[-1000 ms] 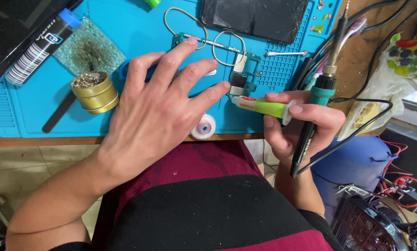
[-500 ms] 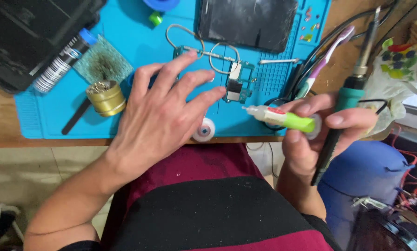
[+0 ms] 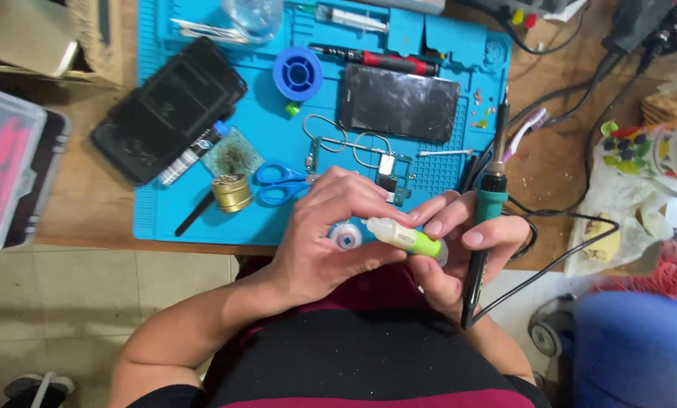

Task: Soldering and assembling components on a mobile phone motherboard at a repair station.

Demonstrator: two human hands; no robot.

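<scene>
Behind both hands, blue scissors, brass tin, black phone.

Light was bright, even and diffuse, casting only soft shadows under the hands. Faint glare showed on the dark phone screen at upper centre. Focus stayed fairly sharp mid-frame; corners curved slightly and softened.

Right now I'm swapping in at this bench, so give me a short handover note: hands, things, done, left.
Left hand: fingers at the tip end of the small green-and-white tube.
Right hand: holds that tube's green end and the teal soldering iron, tip pointing away.
Circuit board lies on the blue mat by the blue scissors.
Done: tube and iron picked up.
Left: whether the tube is open cannot be told.
</scene>
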